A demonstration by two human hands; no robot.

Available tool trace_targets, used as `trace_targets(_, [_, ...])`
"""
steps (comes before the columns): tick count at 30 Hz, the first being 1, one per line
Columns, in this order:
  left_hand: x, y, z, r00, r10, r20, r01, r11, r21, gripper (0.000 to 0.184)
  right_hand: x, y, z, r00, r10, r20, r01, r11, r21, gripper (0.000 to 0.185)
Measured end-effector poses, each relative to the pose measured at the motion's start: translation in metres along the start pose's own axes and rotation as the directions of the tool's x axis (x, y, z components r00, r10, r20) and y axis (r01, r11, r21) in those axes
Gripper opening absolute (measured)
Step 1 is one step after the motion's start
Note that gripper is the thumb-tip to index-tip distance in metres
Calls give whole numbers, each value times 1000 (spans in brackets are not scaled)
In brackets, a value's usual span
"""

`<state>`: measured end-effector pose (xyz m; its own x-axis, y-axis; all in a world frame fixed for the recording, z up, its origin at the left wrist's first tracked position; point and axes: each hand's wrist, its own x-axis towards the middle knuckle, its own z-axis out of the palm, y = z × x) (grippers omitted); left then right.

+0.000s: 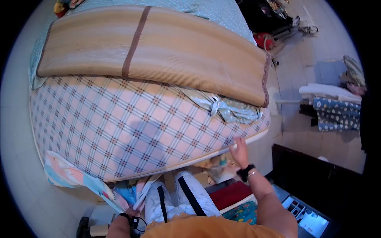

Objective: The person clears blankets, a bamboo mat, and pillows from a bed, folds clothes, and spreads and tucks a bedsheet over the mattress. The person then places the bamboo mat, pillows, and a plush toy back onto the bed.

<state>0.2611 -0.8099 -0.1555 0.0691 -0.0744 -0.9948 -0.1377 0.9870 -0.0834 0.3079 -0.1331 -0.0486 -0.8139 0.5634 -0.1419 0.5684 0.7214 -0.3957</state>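
Observation:
At the right front edge of the plaid mattress, my right hand touches the pale border with its fingers apart and nothing seen in them. My left hand is low near my legs, closed on a patterned pastel sheet. That sheet drapes over the mattress's front left corner. A tan woven mat with brown trim lies folded across the back of the bed. Beneath its right part, a bunched light blue sheet sticks out.
Beside my right arm are a dark red item and a dark panel. Folded cloths, one blue patterned, sit at the right. A black bag stands at the back right. Various items show under the mattress edge.

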Motion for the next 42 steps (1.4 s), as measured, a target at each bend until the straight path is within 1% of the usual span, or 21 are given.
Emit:
trace_targets(1, [14,-5,-13,981,192,-13,-146,787,599,79,36,-15,-6,995,-84,-56,83,996,-25,43])
trace_targets(2, [35,-8,-12,932,357,70,-182,292,939,75,87,-32,-10,971,-222,-94,217,975,-56,46])
trace_targets(3, [47,-20,-19,921,324,-215,-115,754,646,63,116,-46,-10,953,-295,-64,288,953,-95,51])
trace_targets(4, [57,-29,-29,835,265,-481,-221,964,148,51,132,-51,-12,940,-336,-55,327,936,-133,55])
trace_targets(5, [4,19,-81,903,-149,-404,-201,682,-703,51,183,-83,1,905,-426,-5,423,899,-112,61])
trace_targets(6, [-14,49,-89,691,-216,-690,-586,392,-709,42,218,-116,8,875,-483,41,484,867,-115,67])
trace_targets(8, [-23,55,-133,512,-352,-783,-411,701,-583,64,256,-163,24,826,-553,113,564,815,-133,72])
trace_targets(9, [16,31,-135,280,-383,-880,-374,801,-467,73,268,-187,37,795,-580,177,605,774,-186,76])
trace_targets(11, [-20,55,-161,81,-278,-957,-383,878,-288,76,276,-228,60,725,-660,197,689,705,-169,80])
trace_targets(14, [-41,51,-185,46,-359,-932,-282,891,-357,74,280,-258,94,843,-437,313,536,735,-416,67])
trace_targets(17, [-44,57,-220,-140,-350,-926,-234,921,-313,61,297,-256,124,797,-421,433,568,765,-303,52])
trace_targets(20, [-21,74,-245,-244,-201,-949,-433,898,-78,50,293,-251,134,762,-512,396,635,712,-299,37])
trace_targets(22, [-43,137,-266,-156,-85,-984,-706,706,51,41,270,-275,105,744,-491,453,653,678,-337,29])
trace_targets(24, [-27,160,-278,102,-83,-991,-895,426,-127,40,209,-283,96,653,-506,563,739,586,-331,26])
trace_targets(25, [-26,188,-299,230,-13,-973,-967,105,-230,39,178,-288,87,622,-513,592,771,536,-344,32])
trace_targets(28, [-94,255,-291,513,409,-755,-404,-661,-633,43,79,-271,108,471,-591,655,800,598,-35,50])
trace_targets(33, [-77,207,-221,718,101,-689,-488,-633,-601,48,5,-306,87,281,-466,839,730,672,128,47])
trace_targets(34, [-67,172,-202,782,69,-619,-454,-617,-642,48,0,-294,100,216,-685,696,694,609,385,43])
trace_targets(37, [-34,149,-187,800,1,-600,-476,-609,-635,40,40,-302,99,375,-827,419,790,521,322,40])
trace_targets(40, [-16,145,-187,853,150,-499,-293,-655,-696,39,228,-303,67,823,-560,-97,555,829,-70,87])
trace_targets(42, [-14,143,-187,835,148,-530,-318,-657,-684,41,266,-288,63,888,-458,39,455,867,-205,103])
